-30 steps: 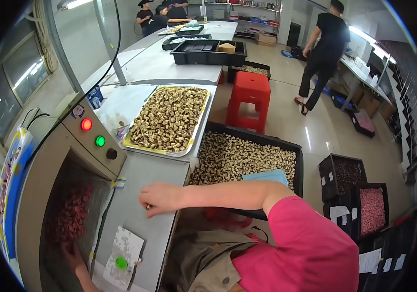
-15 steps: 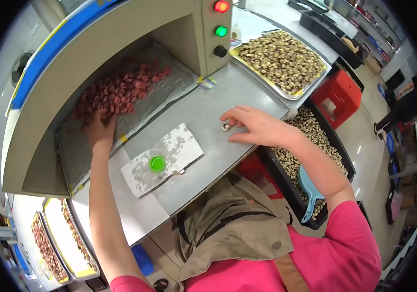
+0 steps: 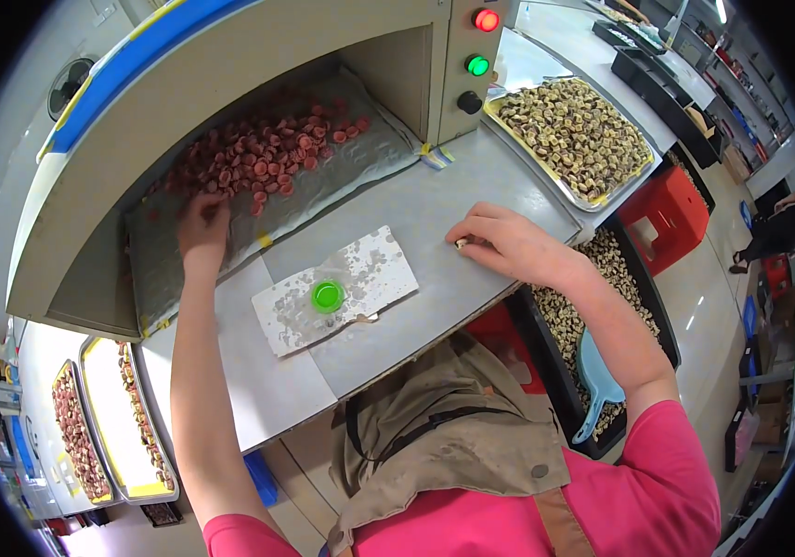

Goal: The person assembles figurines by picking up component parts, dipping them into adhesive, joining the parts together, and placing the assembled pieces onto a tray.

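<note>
Left hand (image 3: 202,230): reaching into the arched chamber of a beige machine (image 3: 56,269), fingers curled down at the near edge of a heap of small red cup-shaped pieces (image 3: 263,162); fingertips partly hidden, cannot tell whether they hold one

Heap lies on a wrinkled grey liner sheet (image 3: 360,172), thickest toward the back, a few loose pieces at its edges

Right hand (image 3: 504,243): over the grey worktop (image 3: 435,186), narrow pinch, thumb and fingers closed about one small pale-and-dark piece (image 3: 461,243), only partly visible

Between the hands, a stained white slab (image 3: 379,269), set at a slant; on it a small round bright-green pot (image 3: 327,296), contents too bright to make out

Beyond right hand, a yellow-lined metal tray (image 3: 539,160), spread full with small yellow-and-dark pieces

Below worktop, right side: black crate (image 3: 539,348), many pale-and-dark pieces inside; light-blue scoop (image 3: 597,371) resting on them, handle toward the person

Red stool (image 3: 667,215) just beside crate

Lower left, two trays side by side: outer tray (image 3: 100,498) filled with reddish and dark pieces; inner tray (image 3: 111,408) mostly bare yellow-and-white lining, one row of pieces along its right side
</note>
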Demonstrator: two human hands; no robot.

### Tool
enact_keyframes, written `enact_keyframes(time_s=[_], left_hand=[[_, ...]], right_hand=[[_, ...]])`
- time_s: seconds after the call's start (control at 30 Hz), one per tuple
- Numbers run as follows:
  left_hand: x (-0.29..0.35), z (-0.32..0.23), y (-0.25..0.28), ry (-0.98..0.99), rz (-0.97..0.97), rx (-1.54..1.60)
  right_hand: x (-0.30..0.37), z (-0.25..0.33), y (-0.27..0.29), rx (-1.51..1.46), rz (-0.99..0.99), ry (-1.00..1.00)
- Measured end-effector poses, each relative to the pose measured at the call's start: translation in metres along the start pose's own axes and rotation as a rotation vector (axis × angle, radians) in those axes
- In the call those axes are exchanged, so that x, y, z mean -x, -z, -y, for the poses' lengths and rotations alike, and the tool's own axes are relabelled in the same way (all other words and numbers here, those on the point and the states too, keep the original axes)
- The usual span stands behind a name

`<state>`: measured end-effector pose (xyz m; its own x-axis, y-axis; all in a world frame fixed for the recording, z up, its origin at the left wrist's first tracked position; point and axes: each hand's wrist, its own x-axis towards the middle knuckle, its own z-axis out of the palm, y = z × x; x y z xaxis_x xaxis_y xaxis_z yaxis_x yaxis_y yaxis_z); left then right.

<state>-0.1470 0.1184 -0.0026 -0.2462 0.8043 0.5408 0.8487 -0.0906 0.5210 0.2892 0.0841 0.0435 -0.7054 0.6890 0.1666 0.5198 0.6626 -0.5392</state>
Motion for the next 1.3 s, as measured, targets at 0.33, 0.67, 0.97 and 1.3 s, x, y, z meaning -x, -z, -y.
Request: enact_keyframes(time_s=[0.33,0.67,0.97,1.3], left_hand=[[0.087,-0.077,0.087,0.637,-0.181,0.966],[0.189,-0.132,0.097,0.837,-0.046,1.105],[0.212,-0.13,0.109,0.524,-0.047,1.039],[0.282,-0.172,0.146,0.464,0.061,1.211]], right_hand=[[0.003,0.018,-0.017,0.069,-0.082,-0.031],[-0.006,0.043,-0.022,0.08,0.039,-0.056],[-0.02,0.07,-0.048,0.089,0.008,-0.004],[0.08,0.086,-0.048,0.069,-0.06,-0.056]])
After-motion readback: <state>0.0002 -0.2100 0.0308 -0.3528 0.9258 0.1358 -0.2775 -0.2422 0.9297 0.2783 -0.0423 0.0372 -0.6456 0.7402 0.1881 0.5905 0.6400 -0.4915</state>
